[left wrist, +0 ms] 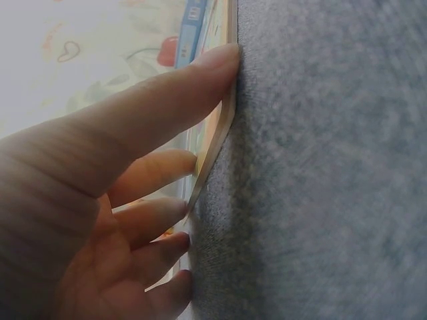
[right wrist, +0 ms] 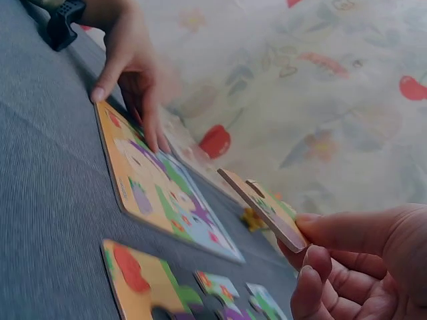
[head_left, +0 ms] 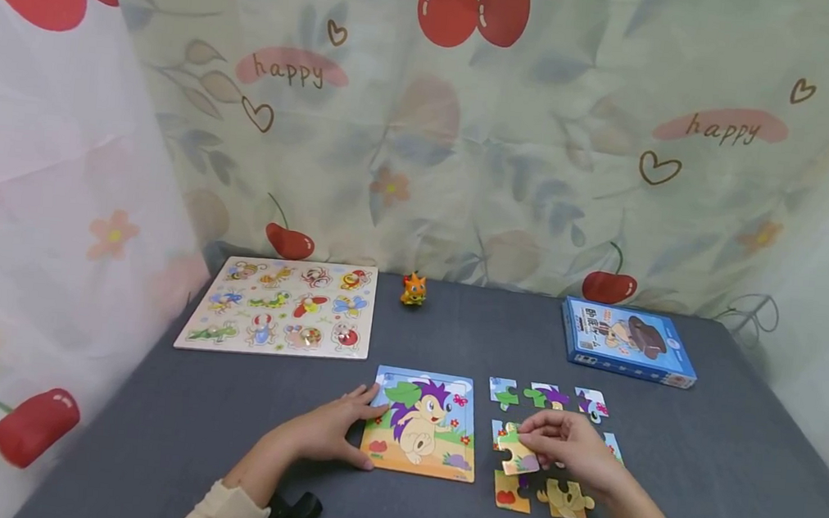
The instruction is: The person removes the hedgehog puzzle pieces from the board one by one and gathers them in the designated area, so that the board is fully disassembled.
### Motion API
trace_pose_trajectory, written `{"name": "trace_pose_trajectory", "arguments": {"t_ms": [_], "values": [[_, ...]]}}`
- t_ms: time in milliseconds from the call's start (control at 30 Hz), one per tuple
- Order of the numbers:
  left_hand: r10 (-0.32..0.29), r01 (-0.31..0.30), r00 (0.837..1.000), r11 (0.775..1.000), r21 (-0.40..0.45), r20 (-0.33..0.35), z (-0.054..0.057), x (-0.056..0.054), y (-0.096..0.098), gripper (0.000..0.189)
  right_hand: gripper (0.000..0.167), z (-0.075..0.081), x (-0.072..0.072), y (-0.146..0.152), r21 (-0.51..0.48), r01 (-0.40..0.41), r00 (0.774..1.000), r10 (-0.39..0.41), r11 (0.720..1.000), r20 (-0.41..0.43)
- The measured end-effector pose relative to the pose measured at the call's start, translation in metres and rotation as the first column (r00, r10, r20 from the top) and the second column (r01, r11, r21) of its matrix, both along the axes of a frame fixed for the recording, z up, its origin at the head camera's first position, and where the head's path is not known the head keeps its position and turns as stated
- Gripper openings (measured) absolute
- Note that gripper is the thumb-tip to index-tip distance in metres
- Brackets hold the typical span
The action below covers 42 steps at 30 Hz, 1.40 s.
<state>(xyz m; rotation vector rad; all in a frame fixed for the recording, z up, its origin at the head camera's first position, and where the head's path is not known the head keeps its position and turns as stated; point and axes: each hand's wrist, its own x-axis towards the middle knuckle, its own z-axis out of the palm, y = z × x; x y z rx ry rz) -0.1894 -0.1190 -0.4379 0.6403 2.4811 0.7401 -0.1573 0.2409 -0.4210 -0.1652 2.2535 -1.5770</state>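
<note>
The square hedgehog puzzle board point(head_left: 420, 426) lies flat on the dark cloth. My left hand point(head_left: 329, 428) rests at its left side, the thumb touching the lower left edge and fingertips at the upper left. To the right of the board, my right hand point(head_left: 579, 448) pinches a puzzle piece point(right wrist: 267, 212) between thumb and fingers, tilted and raised above the cloth. This piece shows yellow, green and a purple patch. Around it lie several loose pieces, among them one with a red shape point(head_left: 511, 493) and a tan one point(head_left: 567, 503). My right hand partly covers the middle row.
A wooden insect puzzle board point(head_left: 280, 309) lies at the back left. A small orange and yellow toy figure point(head_left: 414, 290) stands at the back centre. The blue box point(head_left: 629, 342) sits at the back right, before a cherry-print curtain point(head_left: 466, 173).
</note>
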Motion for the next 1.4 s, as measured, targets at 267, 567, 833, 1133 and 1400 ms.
{"name": "trace_pose_trajectory", "arguments": {"t_ms": [267,567,833,1133,1400], "values": [[0.007,-0.007,1.000,1.000,0.005,-0.003,0.000,0.000,0.000,0.079,0.039,0.002,0.009,0.031,0.036,0.070,0.997,-0.071,0.997,0.026],[0.007,-0.007,1.000,1.000,0.005,0.000,0.000,-0.002,-0.001,0.080,0.039,0.000,0.019,0.067,0.061,0.110,0.993,-0.112,0.992,0.029],[0.003,-0.003,1.000,1.000,0.009,-0.001,0.000,-0.002,-0.001,0.080,0.038,-0.007,0.028,0.091,0.167,0.227,0.970,-0.239,0.959,0.054],[0.010,-0.010,1.000,1.000,0.004,0.002,0.000,-0.002,0.000,0.080,0.036,-0.018,0.037,0.116,0.219,0.267,0.949,-0.295,0.938,0.107],[0.014,-0.014,1.000,1.000,0.003,0.007,0.000,-0.001,0.000,0.079,0.035,-0.026,0.038,0.117,0.251,0.285,0.940,-0.321,0.925,0.117]]}}
